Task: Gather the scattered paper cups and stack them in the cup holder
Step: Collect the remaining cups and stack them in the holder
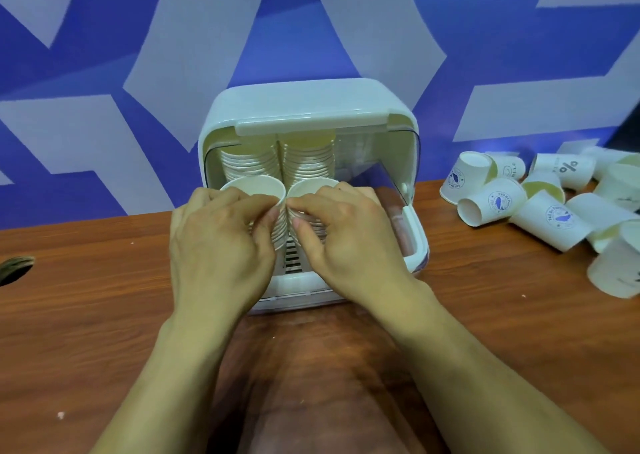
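A white plastic cup holder (308, 107) stands on the wooden table with its clear front lid raised. Inside it are two side-by-side stacks of white paper cups, the left stack (254, 185) and the right stack (304, 185), mouths facing me. My left hand (221, 239) grips the front of the left stack. My right hand (346, 235) grips the front of the right stack. The fingers of both hands meet between the two stacks. Several loose paper cups (550, 208) with blue logos lie scattered on the table at the right.
A blue and white patterned wall (138, 55) stands right behind the holder. A round cable hole (15, 268) is cut in the table (104, 315) at the far left. The holder's right compartment (370, 163) shows no cups.
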`<state>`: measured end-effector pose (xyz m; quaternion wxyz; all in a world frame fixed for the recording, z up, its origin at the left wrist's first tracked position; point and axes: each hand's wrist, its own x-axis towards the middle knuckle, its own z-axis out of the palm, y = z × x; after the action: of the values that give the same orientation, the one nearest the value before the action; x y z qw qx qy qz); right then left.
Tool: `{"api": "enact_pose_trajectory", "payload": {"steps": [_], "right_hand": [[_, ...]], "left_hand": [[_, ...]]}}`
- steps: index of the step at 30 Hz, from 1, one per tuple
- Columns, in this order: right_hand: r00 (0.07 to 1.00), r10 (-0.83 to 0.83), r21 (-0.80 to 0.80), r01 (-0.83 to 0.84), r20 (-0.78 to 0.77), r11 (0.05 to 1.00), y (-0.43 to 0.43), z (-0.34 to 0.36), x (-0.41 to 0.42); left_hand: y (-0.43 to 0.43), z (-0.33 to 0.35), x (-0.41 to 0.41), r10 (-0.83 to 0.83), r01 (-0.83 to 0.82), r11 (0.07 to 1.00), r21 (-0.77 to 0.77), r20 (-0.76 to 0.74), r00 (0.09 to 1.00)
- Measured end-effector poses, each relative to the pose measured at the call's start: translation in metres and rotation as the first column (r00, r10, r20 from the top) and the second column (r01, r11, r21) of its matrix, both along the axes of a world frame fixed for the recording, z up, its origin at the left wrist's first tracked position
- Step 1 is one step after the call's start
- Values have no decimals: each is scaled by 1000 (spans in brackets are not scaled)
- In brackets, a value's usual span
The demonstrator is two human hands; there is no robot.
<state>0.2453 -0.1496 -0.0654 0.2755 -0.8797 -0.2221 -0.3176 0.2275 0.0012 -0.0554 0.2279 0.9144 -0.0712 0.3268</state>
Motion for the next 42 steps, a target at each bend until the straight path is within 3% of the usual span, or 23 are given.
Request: {"api": "enact_pose_trajectory", "payload": {"steps": [12, 26, 30, 35, 39, 42], "right_hand": [[999, 7, -44, -9, -51, 999, -1, 4, -2], [999, 35, 150, -39, 32, 988, -34, 39, -24], [995, -94, 207, 84, 37, 975, -81, 39, -26], [926, -357, 262, 377, -121, 889, -158, 30, -14], [818, -527, 211, 570, -230, 794, -214, 23, 1], [768, -577, 164, 630, -278, 759, -240, 15, 9]], "left_hand": [[-12, -3, -3, 39, -39, 997, -66, -11, 999], [-57, 17, -20, -47, 84, 975, -207, 177, 983], [-105, 19, -26, -206, 244, 938, -244, 171, 963], [-190, 13, -30, -358, 349, 883, -315, 28, 933], [-251, -10, -15, -434, 324, 784, -530, -95, 896], [-282, -34, 8, -422, 275, 781, -561, -148, 895]]}}
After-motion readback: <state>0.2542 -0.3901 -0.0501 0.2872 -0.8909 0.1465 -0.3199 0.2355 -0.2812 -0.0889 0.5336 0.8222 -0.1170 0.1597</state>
